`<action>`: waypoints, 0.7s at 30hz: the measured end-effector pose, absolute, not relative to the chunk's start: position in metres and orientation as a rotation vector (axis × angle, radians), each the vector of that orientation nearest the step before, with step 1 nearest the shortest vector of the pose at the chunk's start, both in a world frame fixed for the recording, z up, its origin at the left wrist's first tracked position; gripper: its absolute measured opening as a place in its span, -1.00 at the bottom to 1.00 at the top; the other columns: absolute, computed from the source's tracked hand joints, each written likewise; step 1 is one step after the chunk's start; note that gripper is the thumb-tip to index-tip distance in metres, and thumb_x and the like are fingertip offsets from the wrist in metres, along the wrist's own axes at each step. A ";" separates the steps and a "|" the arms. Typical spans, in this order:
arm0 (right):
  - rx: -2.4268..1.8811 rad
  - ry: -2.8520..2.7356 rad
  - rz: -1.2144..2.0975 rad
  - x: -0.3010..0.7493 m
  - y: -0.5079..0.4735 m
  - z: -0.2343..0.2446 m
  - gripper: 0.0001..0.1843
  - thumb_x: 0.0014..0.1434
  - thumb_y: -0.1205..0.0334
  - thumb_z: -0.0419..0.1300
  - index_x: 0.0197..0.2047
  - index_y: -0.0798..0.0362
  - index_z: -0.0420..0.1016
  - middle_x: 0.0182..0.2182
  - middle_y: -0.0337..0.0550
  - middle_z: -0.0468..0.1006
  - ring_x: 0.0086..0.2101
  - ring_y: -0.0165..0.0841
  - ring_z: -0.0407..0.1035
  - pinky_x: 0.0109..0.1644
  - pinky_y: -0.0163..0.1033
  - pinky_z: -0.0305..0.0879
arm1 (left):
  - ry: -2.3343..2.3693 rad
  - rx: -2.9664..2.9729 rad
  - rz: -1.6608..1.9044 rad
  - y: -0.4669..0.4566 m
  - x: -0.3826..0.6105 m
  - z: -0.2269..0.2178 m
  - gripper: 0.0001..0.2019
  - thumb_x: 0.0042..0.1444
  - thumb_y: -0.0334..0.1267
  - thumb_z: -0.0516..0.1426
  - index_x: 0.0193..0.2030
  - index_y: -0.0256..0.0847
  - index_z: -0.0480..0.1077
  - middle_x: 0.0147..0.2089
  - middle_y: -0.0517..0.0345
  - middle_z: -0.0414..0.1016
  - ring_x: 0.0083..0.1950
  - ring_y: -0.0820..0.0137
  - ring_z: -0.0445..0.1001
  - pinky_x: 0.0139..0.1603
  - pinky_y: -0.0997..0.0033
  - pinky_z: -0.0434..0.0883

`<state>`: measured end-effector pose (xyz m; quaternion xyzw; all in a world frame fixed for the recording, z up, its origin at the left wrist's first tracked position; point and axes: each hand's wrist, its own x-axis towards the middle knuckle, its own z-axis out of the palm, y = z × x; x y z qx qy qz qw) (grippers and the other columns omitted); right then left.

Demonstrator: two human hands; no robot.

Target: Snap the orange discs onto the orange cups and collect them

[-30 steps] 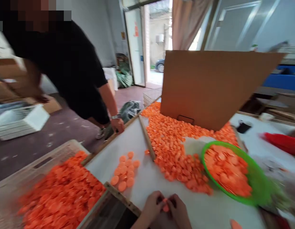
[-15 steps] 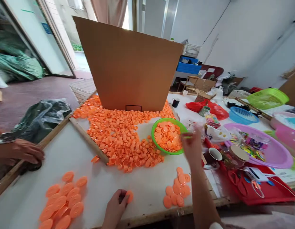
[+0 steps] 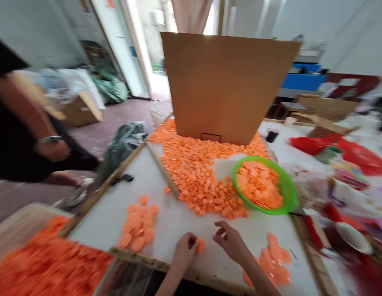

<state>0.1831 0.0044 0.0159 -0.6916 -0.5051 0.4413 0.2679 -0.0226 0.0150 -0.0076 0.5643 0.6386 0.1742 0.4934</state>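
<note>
My left hand (image 3: 185, 253) rests near the table's front edge with its fingers pinched round an orange plastic cap (image 3: 201, 245). My right hand (image 3: 229, 240) hovers just to the right of it, fingers curled in a loose pinch; I cannot make out anything in them. A big heap of orange caps (image 3: 197, 172) covers the middle of the white table (image 3: 185, 218). A green bowl (image 3: 286, 193) full of orange discs stands to the right of the heap. Small groups of flat discs lie to the left (image 3: 138, 224) and to the right (image 3: 276, 259) of my hands.
A large cardboard sheet (image 3: 228, 86) stands upright behind the heap. A crate of orange discs (image 3: 49, 263) sits at the lower left. Another person in black (image 3: 21, 131) stands at the left. Red bags and clutter (image 3: 342, 172) fill the right side. A wooden stick (image 3: 162, 169) lies beside the heap.
My right hand has come back from the green bowl to beside my left hand. The view has swung left. The other person's hand has left the table edge.
</note>
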 end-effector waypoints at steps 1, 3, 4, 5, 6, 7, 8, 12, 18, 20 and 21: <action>-1.785 -1.419 1.268 0.168 0.003 0.010 -0.64 -0.01 0.06 0.20 -0.13 -0.03 0.46 -0.40 -0.19 0.57 -0.48 -0.33 0.41 -0.37 -0.25 0.29 | 1.578 1.354 0.447 0.012 -0.022 -0.007 -0.92 -0.03 -0.23 0.10 -0.40 -0.15 0.29 -0.40 0.12 0.46 -0.30 0.27 0.46 -0.26 0.32 0.39; -1.683 -1.471 1.392 0.146 -0.002 -0.006 -0.75 0.01 0.05 0.14 -0.25 -0.01 0.41 -0.52 -0.24 0.51 -0.52 -0.33 0.38 -0.43 -0.27 0.25 | 1.634 1.326 0.488 0.008 -0.023 -0.008 -0.94 -0.07 -0.28 0.14 -0.42 -0.16 0.32 -0.41 0.14 0.46 -0.31 0.32 0.43 -0.27 0.37 0.36; -1.651 -1.502 1.416 0.139 -0.004 -0.014 -0.80 0.01 0.04 0.11 -0.34 -0.02 0.37 -0.58 -0.26 0.47 -0.54 -0.33 0.37 -0.45 -0.28 0.22 | 1.644 1.312 0.498 0.006 -0.023 -0.009 -0.94 -0.09 -0.32 0.15 -0.42 -0.17 0.34 -0.41 0.15 0.46 -0.33 0.35 0.41 -0.28 0.39 0.35; -1.624 -1.538 1.432 0.136 -0.005 -0.022 -0.81 0.02 0.03 0.10 -0.41 -0.03 0.34 -0.61 -0.26 0.44 -0.56 -0.33 0.35 -0.45 -0.27 0.21 | 1.644 1.294 0.506 0.005 -0.024 -0.011 -0.94 -0.09 -0.34 0.15 -0.41 -0.19 0.36 -0.41 0.15 0.47 -0.34 0.37 0.40 -0.29 0.41 0.33; -1.611 -1.561 1.450 0.134 -0.005 -0.028 -0.79 0.02 0.01 0.08 -0.46 -0.04 0.31 -0.65 -0.27 0.42 -0.59 -0.32 0.34 -0.47 -0.26 0.20 | 1.639 1.276 0.511 0.003 -0.024 -0.013 -0.92 -0.10 -0.35 0.15 -0.39 -0.21 0.38 -0.41 0.16 0.47 -0.36 0.39 0.39 -0.31 0.42 0.32; -1.593 -1.584 1.468 0.134 -0.005 -0.031 -0.77 0.01 -0.01 0.09 -0.49 -0.05 0.30 -0.67 -0.26 0.41 -0.60 -0.31 0.33 -0.48 -0.25 0.20 | 1.632 1.260 0.517 0.002 -0.025 -0.015 -0.90 -0.11 -0.36 0.15 -0.38 -0.23 0.40 -0.41 0.16 0.47 -0.37 0.40 0.38 -0.32 0.43 0.31; -1.577 -1.605 1.486 0.135 -0.003 -0.032 -0.76 -0.01 -0.04 0.10 -0.50 -0.05 0.32 -0.67 -0.25 0.42 -0.60 -0.29 0.34 -0.48 -0.24 0.21 | 1.626 1.247 0.522 0.001 -0.025 -0.017 -0.89 -0.11 -0.36 0.15 -0.36 -0.25 0.41 -0.41 0.16 0.47 -0.37 0.40 0.38 -0.33 0.43 0.30; -1.612 -1.667 1.526 0.135 0.006 -0.020 -0.73 -0.10 -0.09 0.20 -0.47 -0.07 0.40 -0.60 -0.21 0.52 -0.54 -0.22 0.41 -0.47 -0.22 0.27 | 1.617 1.229 0.502 0.001 -0.026 -0.020 -0.87 -0.12 -0.34 0.16 -0.36 -0.25 0.43 -0.41 0.14 0.48 -0.36 0.38 0.40 -0.36 0.44 0.30; -1.764 -1.671 1.490 0.131 0.014 -0.020 -0.71 -0.13 -0.07 0.23 -0.55 -0.06 0.33 -0.62 -0.19 0.51 -0.54 -0.23 0.42 -0.46 -0.23 0.28 | 1.615 1.056 0.433 0.008 -0.023 -0.017 -0.87 -0.18 -0.40 0.20 -0.41 -0.24 0.38 -0.51 0.21 0.39 -0.51 0.38 0.41 -0.49 0.42 0.32; -1.771 -1.625 1.575 0.131 0.016 -0.022 -0.72 -0.12 -0.06 0.23 -0.54 -0.05 0.33 -0.64 -0.19 0.50 -0.57 -0.24 0.41 -0.49 -0.24 0.26 | 1.584 0.978 0.418 0.012 -0.021 -0.018 -0.85 -0.21 -0.45 0.20 -0.44 -0.23 0.34 -0.57 0.26 0.33 -0.56 0.38 0.40 -0.52 0.39 0.34; -1.776 -1.607 1.616 0.131 0.017 -0.022 -0.72 -0.12 -0.06 0.23 -0.53 -0.04 0.34 -0.65 -0.18 0.49 -0.58 -0.25 0.41 -0.51 -0.24 0.24 | 1.571 0.953 0.415 0.014 -0.020 -0.019 -0.83 -0.23 -0.48 0.20 -0.46 -0.23 0.33 -0.60 0.28 0.31 -0.58 0.37 0.40 -0.52 0.37 0.36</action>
